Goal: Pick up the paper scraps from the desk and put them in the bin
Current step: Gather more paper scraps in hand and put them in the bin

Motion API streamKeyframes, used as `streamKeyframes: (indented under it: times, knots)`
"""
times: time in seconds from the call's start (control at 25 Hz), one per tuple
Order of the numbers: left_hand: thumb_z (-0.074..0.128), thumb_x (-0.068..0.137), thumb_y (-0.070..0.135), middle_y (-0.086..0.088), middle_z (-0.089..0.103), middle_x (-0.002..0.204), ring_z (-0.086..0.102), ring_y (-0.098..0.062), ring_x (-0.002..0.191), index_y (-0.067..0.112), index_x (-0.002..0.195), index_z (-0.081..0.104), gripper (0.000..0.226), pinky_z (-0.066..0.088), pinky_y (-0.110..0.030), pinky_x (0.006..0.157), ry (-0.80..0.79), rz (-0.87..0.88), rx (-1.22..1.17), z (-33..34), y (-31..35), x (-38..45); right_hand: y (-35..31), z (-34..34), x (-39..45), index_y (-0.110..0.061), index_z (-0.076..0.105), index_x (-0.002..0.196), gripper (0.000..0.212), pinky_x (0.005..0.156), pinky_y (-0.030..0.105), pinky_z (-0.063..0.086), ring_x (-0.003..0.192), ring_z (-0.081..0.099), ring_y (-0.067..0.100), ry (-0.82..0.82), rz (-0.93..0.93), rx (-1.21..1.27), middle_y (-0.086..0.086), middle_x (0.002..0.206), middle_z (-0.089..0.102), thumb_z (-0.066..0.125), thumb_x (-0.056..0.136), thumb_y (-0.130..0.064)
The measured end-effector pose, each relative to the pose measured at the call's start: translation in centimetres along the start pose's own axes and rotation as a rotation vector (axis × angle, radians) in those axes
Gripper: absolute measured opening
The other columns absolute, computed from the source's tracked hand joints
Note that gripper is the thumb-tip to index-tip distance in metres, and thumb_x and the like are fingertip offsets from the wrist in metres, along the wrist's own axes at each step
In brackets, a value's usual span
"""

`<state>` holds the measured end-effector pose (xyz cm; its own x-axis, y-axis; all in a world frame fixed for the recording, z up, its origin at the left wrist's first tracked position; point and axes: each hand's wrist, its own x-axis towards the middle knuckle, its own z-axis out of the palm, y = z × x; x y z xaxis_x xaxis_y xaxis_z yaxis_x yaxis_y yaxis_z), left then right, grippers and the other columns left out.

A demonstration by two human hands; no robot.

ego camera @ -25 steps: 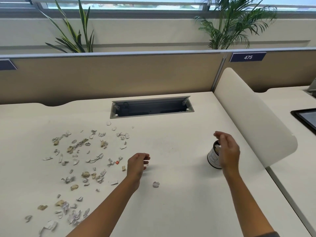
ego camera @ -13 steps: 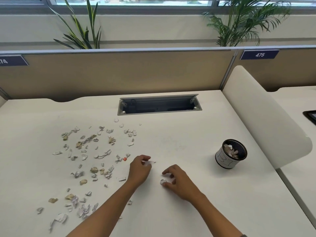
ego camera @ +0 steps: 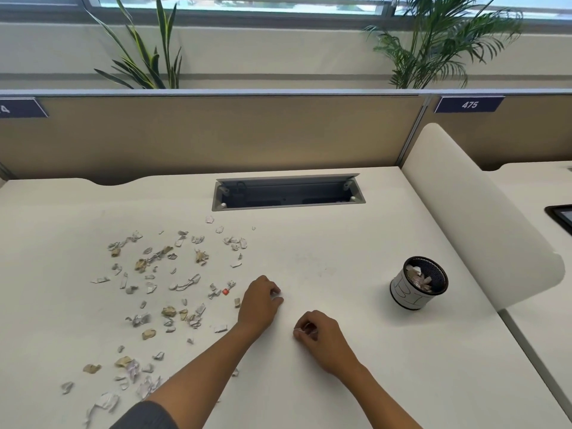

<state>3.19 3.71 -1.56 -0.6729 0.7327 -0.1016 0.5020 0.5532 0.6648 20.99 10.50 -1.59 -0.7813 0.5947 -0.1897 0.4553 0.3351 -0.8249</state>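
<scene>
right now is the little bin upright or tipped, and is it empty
Upright and not empty: the bin stands on its base on the desk, mouth up, with white paper scraps visible inside.

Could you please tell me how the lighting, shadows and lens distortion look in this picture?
Head view: soft, even daylight; only a faint shadow beside the bin on the desk; no glare; the wide lens bows the partition top; scraps look fairly sharp.
</scene>
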Motion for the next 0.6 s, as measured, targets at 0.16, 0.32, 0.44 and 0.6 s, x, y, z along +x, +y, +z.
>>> streamKeyframes:
  times: [0.16,0.32,0.44,0.6]
  knots:
    - [0.069,0.084,0.014,0.002,0.061,0.091,0.059,-0.015,0.087,0.011,0.084,0.071,0.003,0.042,-0.023,0.074,0.001,0.005,0.047,0.1,0.3,0.2,-0.2,-0.1,0.1,-0.021,0.067,0.082,0.005,0.073,0.016,0.05,0.077,0.065,0.004,0.029,0.095,0.182,-0.008,0.085,0.071,0.069,0.087,-0.021]
    - [0.06,0.09,0.014,0.001,0.059,0.097,0.055,-0.017,0.094,0.012,0.089,0.065,0.006,0.046,-0.031,0.079,-0.045,0.057,0.135,0.3,0.5,0.2,-0.5,-0.1,0.5,-0.016,0.068,0.085,0.003,0.071,0.023,0.055,0.071,0.068,0.012,0.087,0.228,0.392,0.001,0.08,0.074,0.068,0.088,-0.017]
    - [0.056,0.092,0.016,-0.002,0.057,0.101,0.052,-0.019,0.095,0.011,0.093,0.061,0.007,0.046,-0.033,0.084,-0.132,0.091,0.148,0.5,0.6,0.3,-0.7,0.1,0.8,-0.011,0.071,0.097,0.009,0.083,0.03,0.058,0.081,0.072,0.018,0.137,0.349,0.616,0.008,0.088,0.074,0.063,0.092,-0.01]
    - [0.06,0.089,0.02,0.006,0.057,0.092,0.053,-0.01,0.083,0.016,0.088,0.062,0.004,0.044,-0.022,0.076,-0.172,0.137,-0.048,0.8,2.0,-0.4,-1.2,0.0,2.1,0.003,0.069,0.102,0.02,0.096,0.034,0.054,0.09,0.071,0.019,0.127,0.474,0.904,0.011,0.097,0.074,0.051,0.097,-0.006]
